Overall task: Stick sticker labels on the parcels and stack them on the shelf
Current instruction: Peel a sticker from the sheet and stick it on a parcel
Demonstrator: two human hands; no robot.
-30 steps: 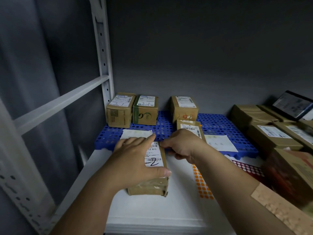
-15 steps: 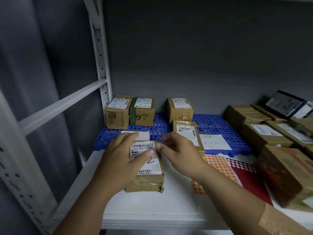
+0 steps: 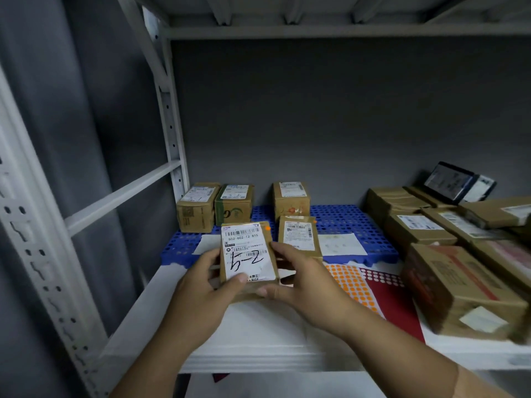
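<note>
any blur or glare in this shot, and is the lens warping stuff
Head view: dim, even light; the held parcel and its label are sharp, with slight glare on the label's top edge; the big box at far right is smeared; the wide lens bows the shelf upright.

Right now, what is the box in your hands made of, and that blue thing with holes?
The held parcel looks like brown cardboard, matte, with a glossy white paper label. The blue mat looks like moulded plastic: an even grid of holes and a uniform bright colour.
</note>
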